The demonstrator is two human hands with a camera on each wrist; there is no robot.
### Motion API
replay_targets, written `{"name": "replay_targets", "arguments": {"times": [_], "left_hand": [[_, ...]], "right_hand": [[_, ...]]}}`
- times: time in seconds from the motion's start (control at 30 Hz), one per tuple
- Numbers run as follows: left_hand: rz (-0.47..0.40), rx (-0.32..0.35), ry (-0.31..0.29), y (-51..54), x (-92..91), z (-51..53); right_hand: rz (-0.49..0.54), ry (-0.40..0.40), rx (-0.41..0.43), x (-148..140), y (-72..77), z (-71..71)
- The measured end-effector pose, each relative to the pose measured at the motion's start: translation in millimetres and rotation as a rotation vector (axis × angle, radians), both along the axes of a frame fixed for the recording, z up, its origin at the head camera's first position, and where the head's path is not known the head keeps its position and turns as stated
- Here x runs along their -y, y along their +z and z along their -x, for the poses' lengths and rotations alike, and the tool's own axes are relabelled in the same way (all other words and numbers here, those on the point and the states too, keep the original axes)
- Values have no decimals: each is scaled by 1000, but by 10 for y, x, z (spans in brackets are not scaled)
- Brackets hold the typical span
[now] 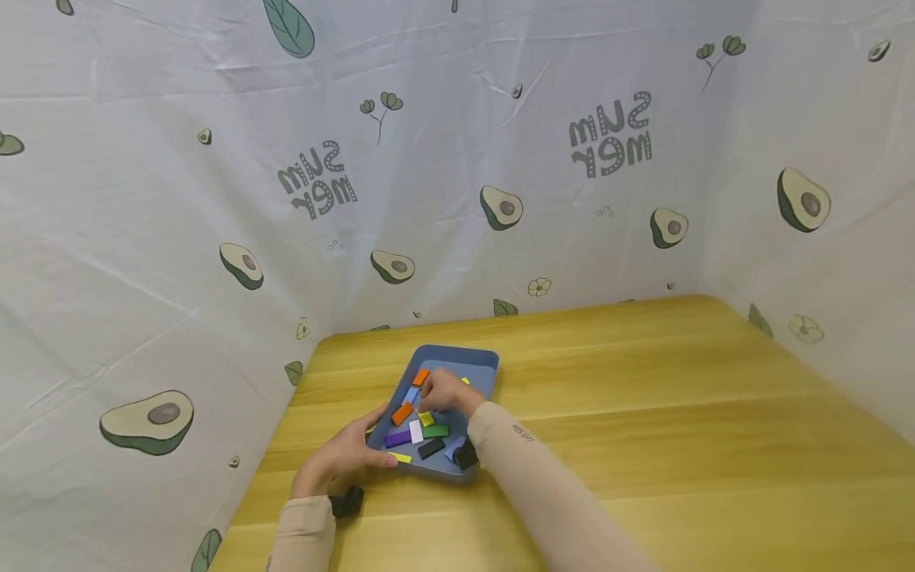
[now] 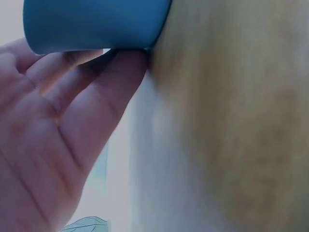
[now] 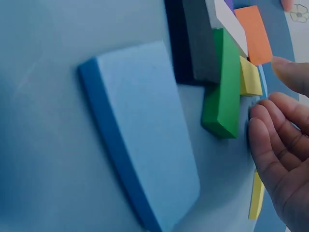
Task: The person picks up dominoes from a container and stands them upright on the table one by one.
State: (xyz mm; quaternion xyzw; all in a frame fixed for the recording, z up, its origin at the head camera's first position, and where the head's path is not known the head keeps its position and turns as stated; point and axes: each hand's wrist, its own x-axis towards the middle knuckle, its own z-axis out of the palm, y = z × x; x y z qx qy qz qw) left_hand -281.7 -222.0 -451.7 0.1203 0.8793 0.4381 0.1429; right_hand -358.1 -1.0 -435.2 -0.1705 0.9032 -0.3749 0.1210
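A blue tray lies on the table with several coloured wooden blocks in it. My left hand grips its near left corner, thumb at the front rim and fingers along the outer side. Over the tray's middle is my right hand, fingers loosely bent and thumb apart; I see no block between them. Nearest to its fingertips are a yellow block, an orange block and a green block. A large blue block lies close to the right wrist camera. Part of the tray is hidden beneath the right hand.
Toward the tray's front lie a purple block, a white block and a black block. A wood-patterned table stretches right. Behind it hangs a white curtain printed with avocados.
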Motion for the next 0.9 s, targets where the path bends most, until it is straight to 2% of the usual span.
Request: {"name": "replay_targets", "arguments": {"times": [0.3, 0.63, 0.9], "left_hand": [[-28, 10, -30, -7, 9, 11], [-35, -1, -45, -21, 20, 17], [-32, 3, -37, -18, 27, 9]], "right_hand": [[-16, -53, 2, 55, -108, 31], [-32, -73, -22, 90, -85, -31], [-43, -78, -36, 100, -124, -19]]}}
